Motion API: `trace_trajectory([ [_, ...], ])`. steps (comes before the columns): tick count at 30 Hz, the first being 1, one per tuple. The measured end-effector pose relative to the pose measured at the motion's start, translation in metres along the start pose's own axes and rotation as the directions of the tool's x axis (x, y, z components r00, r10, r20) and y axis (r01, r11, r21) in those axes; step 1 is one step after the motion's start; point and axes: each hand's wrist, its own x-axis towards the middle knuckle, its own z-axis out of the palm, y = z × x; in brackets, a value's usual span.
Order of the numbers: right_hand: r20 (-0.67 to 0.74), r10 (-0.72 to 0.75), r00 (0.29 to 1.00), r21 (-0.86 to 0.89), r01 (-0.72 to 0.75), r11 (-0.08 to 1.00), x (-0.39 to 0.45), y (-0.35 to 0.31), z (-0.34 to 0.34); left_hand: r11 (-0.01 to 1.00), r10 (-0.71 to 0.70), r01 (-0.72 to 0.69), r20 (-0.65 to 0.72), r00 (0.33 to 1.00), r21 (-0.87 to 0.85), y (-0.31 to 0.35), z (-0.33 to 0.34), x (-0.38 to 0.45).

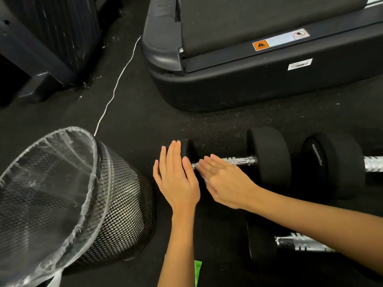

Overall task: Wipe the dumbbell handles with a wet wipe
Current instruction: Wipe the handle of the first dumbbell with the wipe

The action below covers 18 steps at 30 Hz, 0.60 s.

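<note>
The chrome dumbbell handle (240, 161) runs left-right under the right hand (223, 181), fingers straight and together; the left hand (176, 175) lies flat beside.

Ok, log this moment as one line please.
left hand flat against dumbbell end | right hand over chrome handle, wipe barely visible | mesh bin left

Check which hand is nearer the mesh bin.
Left. The left hand hovers just right of the mesh bin; the right hand lies further right, over the dumbbell handle.
</note>
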Motion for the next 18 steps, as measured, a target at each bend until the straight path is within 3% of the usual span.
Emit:
trace_trajectory([
  [3,-0.022,-0.051,0.998,0.012,0.051,0.999,-0.005,0.001,0.005,1.000,0.010,-0.010,0.001,1.000,-0.007,0.000,-0.001,-0.001],
  [7,-0.030,-0.012,0.999,0.001,0.012,1.000,0.003,0.004,0.003,1.000,0.005,-0.005,-0.003,1.000,-0.003,0.000,0.000,0.000],
  [13,0.085,0.016,0.996,0.201,-0.032,0.979,0.029,0.017,-0.002,1.000,0.005,-0.005,0.004,1.000,0.007,0.001,-0.001,0.000],
  [16,0.025,-0.036,0.999,0.083,0.034,0.996,0.014,0.014,0.003,1.000,0.009,-0.009,-0.006,1.000,0.004,0.001,-0.001,-0.003],
  [18,0.061,-0.025,0.998,0.064,0.021,0.998,0.017,0.011,0.001,1.000,0.007,-0.007,-0.015,1.000,0.002,0.001,-0.002,-0.004],
])
